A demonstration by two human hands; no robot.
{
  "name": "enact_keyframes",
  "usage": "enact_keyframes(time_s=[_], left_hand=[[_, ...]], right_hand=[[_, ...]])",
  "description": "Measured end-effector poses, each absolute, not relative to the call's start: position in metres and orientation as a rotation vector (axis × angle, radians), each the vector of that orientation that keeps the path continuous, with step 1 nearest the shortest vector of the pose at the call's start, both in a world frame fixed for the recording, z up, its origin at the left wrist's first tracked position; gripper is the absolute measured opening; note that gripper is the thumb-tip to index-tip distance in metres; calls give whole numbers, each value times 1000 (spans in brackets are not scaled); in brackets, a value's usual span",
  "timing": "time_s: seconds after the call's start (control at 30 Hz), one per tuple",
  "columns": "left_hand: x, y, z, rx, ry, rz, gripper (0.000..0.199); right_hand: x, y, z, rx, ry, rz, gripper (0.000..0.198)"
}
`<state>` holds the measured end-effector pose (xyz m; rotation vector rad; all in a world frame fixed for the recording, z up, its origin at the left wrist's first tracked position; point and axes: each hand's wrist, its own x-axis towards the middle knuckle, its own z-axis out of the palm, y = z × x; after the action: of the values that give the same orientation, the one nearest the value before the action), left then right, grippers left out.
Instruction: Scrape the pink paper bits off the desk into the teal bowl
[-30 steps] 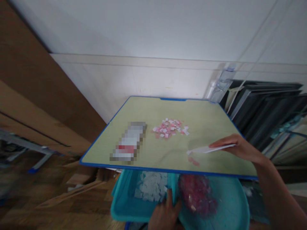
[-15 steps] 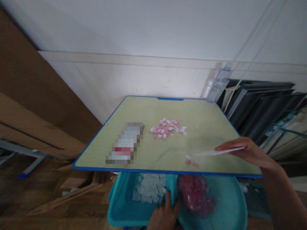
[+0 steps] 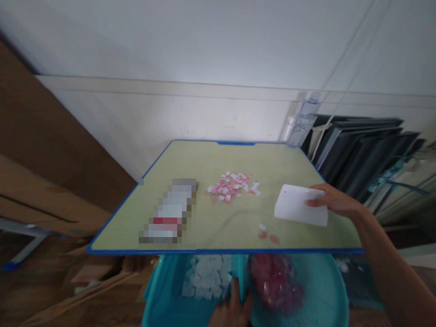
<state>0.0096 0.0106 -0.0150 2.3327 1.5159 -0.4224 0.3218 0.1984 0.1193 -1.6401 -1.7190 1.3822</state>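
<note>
My right hand [image 3: 335, 199] pinches the edge of a white card [image 3: 298, 205] with rounded corners and a small hole. The card's flat face shows above the right side of the yellow-green board [image 3: 225, 227]. A pile of small white and pink pieces [image 3: 233, 185] lies mid-board, left of the card. A few loose pieces [image 3: 269, 235] sit near the front edge. Below the board, my left hand [image 3: 233, 306] is low at the divider between two teal basins, index finger and thumb apart. White squares [image 3: 207, 277] fill part of the left basin [image 3: 153, 295].
The right basin [image 3: 342, 290] holds a clear bag of red-pink pieces [image 3: 274, 284]. A blurred-out long box [image 3: 170, 211] lies on the board's left. A plastic bottle [image 3: 303, 120] stands at the back right, by dark panels [image 3: 361, 145]. Cardboard [image 3: 61, 136] rises on the left.
My right hand has turned the card from edge-on to face-on and drawn it slightly up. My left hand stays by the basin divider. The whole view has shifted slightly.
</note>
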Motion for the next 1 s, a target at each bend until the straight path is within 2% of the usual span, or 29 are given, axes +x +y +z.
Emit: enact_keyframes(time_s=[0.13, 0.23, 0.57, 0.7, 1.0], left_hand=[[11, 14, -4, 2263, 1477, -498, 50], [12, 17, 4, 2211, 1429, -509, 61], [13, 17, 14, 2149, 1445, -505, 62], [13, 16, 19, 2143, 1469, -499, 68], [10, 7, 2, 2240, 1517, -379, 66]], right_hand=[[311, 193, 121, -1621, -1858, 1374, 37], [307, 186, 119, -1622, -1918, 1415, 39], [307, 162, 125, -1576, -2058, 1351, 34], [306, 158, 129, -1566, -2057, 1290, 32], [307, 153, 127, -1623, -1974, 1203, 26]])
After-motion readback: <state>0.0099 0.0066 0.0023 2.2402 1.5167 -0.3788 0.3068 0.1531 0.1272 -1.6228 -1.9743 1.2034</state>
